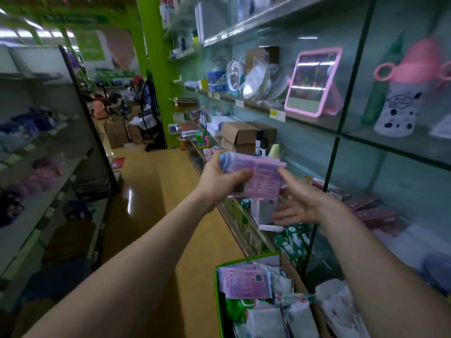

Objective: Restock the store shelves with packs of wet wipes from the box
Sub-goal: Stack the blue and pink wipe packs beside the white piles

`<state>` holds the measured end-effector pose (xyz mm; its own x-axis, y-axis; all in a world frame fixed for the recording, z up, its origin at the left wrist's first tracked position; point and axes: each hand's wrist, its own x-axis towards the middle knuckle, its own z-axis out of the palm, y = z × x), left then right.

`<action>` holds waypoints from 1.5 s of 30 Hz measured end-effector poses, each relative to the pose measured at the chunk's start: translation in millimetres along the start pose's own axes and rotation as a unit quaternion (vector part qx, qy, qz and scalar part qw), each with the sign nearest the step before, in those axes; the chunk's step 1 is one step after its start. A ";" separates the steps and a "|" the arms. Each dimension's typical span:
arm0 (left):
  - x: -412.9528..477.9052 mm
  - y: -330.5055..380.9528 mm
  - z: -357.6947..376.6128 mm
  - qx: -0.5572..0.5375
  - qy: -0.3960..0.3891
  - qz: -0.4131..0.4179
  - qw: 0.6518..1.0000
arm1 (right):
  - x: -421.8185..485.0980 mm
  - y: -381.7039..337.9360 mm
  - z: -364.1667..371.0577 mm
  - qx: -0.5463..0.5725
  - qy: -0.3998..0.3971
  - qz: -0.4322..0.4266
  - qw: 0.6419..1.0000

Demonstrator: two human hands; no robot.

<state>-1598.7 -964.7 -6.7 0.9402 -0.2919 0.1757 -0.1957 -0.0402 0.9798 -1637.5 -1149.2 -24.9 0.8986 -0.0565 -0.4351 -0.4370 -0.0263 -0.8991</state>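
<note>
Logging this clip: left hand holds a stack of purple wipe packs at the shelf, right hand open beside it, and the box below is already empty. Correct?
Not quite: the head view shows the box holding purple and white packs. The rest stands: the left hand holds the purple stack, the right hand open beside it.

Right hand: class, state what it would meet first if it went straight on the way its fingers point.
Probably the white box, just beyond the fingers of the right hand. Depth is unclear, so the hand might pass in front of it.
</note>
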 end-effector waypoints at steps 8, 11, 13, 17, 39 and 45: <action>-13.6 -14.9 16.6 0.207 -0.068 0.200 0.955 | -0.3 1.8 7.7 0.274 0.031 -0.059 0.959; -13.7 -10.6 16.2 0.213 -0.105 0.177 0.955 | -1.2 5.4 7.9 0.319 0.037 -0.090 0.943; -15.8 -1.0 18.0 0.156 -0.127 0.109 0.973 | -0.3 8.6 5.8 0.324 0.054 -0.109 0.938; -1.4 9.5 23.8 0.101 -0.019 0.022 0.994 | 0.6 11.8 4.1 0.316 0.070 -0.140 0.936; 41.9 27.4 19.4 0.027 -0.074 -0.323 0.943 | 3.0 1.4 -8.0 0.317 0.057 -0.160 0.933; 38.3 25.6 26.1 -0.029 -0.099 -0.357 0.928 | 7.3 -4.9 -14.4 0.308 0.059 -0.164 0.935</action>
<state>-1575.0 -1001.9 22.6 0.7536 -0.3810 -0.5357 0.4779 -0.2420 0.8444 -1629.4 -1163.9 -22.9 0.9537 -0.2569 -0.1563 -0.0010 0.5172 -0.8559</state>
